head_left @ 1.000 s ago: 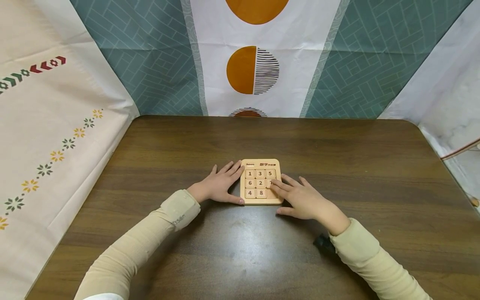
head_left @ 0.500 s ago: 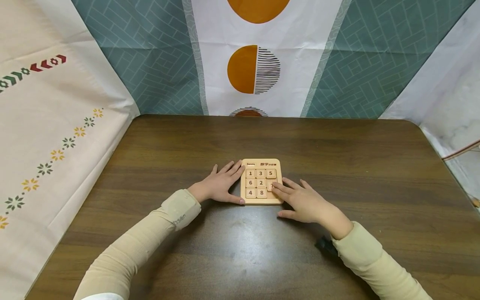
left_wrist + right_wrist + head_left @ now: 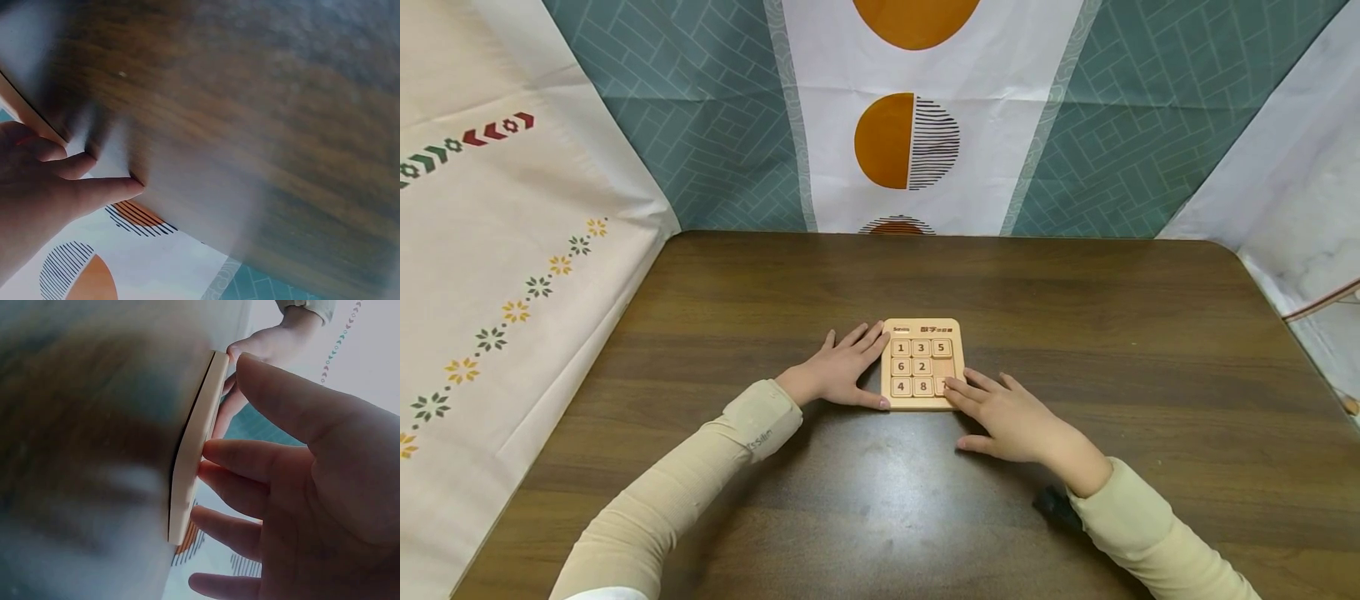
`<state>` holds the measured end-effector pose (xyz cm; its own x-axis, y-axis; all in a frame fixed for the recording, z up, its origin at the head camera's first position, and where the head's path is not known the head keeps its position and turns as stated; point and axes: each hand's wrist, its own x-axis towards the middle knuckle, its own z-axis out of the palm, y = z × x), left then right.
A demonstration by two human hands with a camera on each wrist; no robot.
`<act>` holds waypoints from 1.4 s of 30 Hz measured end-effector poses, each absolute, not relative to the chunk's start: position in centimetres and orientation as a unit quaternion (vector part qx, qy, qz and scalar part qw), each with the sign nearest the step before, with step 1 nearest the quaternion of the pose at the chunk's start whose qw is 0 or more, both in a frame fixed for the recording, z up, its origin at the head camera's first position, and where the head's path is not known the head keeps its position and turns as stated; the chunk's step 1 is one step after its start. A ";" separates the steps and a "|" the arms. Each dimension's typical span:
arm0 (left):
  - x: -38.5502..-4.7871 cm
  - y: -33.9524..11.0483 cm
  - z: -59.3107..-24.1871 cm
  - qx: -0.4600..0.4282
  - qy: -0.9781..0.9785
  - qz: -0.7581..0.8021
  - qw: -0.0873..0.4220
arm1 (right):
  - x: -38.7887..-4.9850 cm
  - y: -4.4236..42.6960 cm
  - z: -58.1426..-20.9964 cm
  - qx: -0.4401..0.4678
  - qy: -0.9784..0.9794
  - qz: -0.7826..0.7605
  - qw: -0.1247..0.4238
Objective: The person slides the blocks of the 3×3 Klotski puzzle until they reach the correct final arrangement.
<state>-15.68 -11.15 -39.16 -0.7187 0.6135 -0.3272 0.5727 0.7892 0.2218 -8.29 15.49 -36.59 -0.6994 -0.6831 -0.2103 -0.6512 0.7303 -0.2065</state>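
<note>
A square wooden number slide puzzle (image 3: 943,367) lies flat on the table in the head view. Its top row reads 1, 3, 5. Below come 6 and 2 beside a vacant cell, then 4, 8 and the 7 tile (image 3: 938,387) at the lower right. My left hand (image 3: 838,372) rests spread along the puzzle's left edge, thumb near the lower corner. From the right, my right hand (image 3: 1011,421) touches the 7 tile with extended fingertips, partly covering it. The right wrist view shows the puzzle's edge (image 3: 195,447) side-on, with my right fingers against its face.
The brown wooden table (image 3: 775,275) surrounds the puzzle. A patterned cloth (image 3: 895,142) hangs behind its far edge, and a cream embroidered cloth (image 3: 490,292) lines the left side. A dark object (image 3: 1056,507) sits under the right wrist.
My right fingertips have slid the 7 tile down from the middle row to the bottom row, leaving the middle-right cell vacant. My left hand has stayed in place.
</note>
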 end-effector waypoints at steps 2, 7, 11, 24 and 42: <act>-15.7 -11.1 -39.2 0.320 0.926 0.051 0.194 | -8.1 15.5 -36.6 -0.363 0.920 -0.059 0.138; -15.6 -11.0 -39.2 0.319 0.926 0.048 0.196 | -8.0 15.6 -36.7 -0.364 0.920 -0.061 0.135; -15.6 -11.0 -39.2 0.318 0.926 0.047 0.197 | -8.3 15.6 -36.7 -0.363 0.921 -0.058 0.128; -15.7 -10.9 -39.0 0.311 0.926 0.042 0.207 | -12.0 14.8 -36.3 -0.328 0.935 -0.046 0.130; -15.7 -11.0 -38.9 0.312 0.927 0.045 0.202 | -12.2 14.4 -36.3 -0.323 0.934 -0.034 0.149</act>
